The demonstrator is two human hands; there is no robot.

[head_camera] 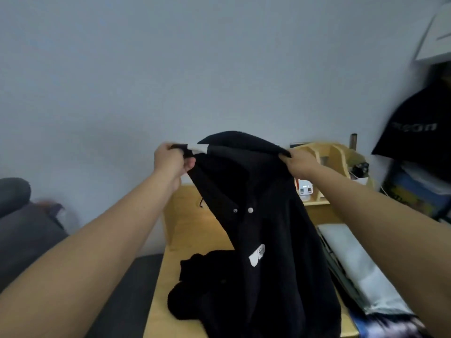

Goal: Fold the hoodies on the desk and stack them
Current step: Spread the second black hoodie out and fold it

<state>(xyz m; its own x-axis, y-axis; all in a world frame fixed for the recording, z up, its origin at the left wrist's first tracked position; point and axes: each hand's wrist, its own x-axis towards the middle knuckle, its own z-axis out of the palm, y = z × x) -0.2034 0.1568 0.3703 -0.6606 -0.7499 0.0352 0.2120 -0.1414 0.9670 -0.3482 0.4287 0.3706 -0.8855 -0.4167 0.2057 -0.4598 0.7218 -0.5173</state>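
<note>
A black hoodie with two snap buttons and a white label hangs in the air above the wooden desk. My left hand grips its upper left edge, near a white strip. My right hand pinches its upper right edge. The hoodie's lower part drapes down onto the desk. A crumpled mass of black fabric lies on the desk at the lower left; I cannot tell whether it belongs to the held hoodie or is a separate one.
A wooden organizer with small items stands at the back right of the desk. A white and grey flat object lies along the right side. A dark garment hangs at the far right. A grey seat is on the left.
</note>
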